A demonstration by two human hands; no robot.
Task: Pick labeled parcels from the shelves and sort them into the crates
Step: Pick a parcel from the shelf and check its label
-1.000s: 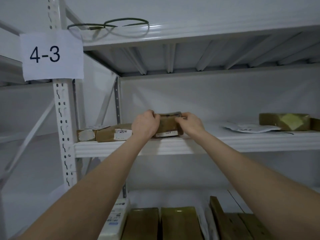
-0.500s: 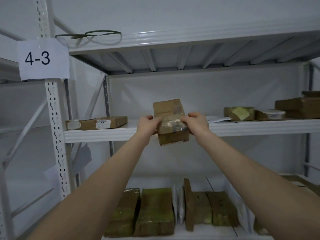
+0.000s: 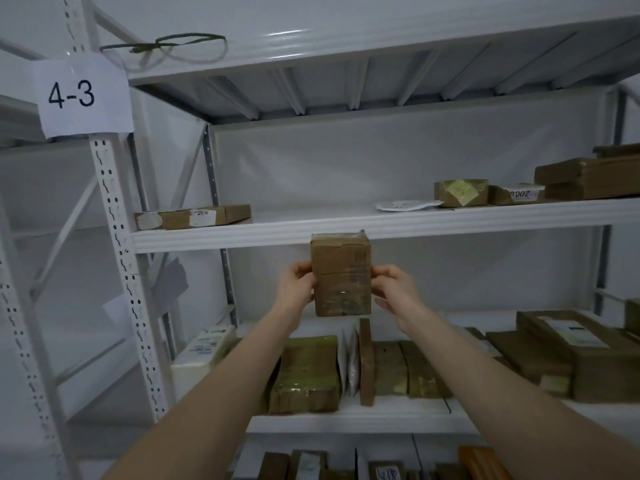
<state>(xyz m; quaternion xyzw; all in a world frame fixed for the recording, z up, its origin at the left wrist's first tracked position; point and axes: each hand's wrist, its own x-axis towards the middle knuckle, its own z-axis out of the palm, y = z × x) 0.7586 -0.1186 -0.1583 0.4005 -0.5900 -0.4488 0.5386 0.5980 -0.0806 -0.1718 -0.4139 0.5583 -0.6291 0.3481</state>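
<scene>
At the centre of the frame, a taped cardboard parcel (image 3: pixel 341 275) is held upright in the air, in front of the edge of the white metal middle shelf (image 3: pixel 450 221). The left hand (image 3: pixel 298 289) grips its left side and the right hand (image 3: pixel 394 292) its right, fingers curled round the edges. At upper left, a paper sign (image 3: pixel 83 95) reading "4-3" hangs on a perforated white upright (image 3: pixel 117 220). A flat box (image 3: pixel 194 216) and a white mailer (image 3: pixel 405 205) lie on the middle shelf. Brown parcels (image 3: pixel 304 372) crowd the lower shelf (image 3: pixel 346 417).
</scene>
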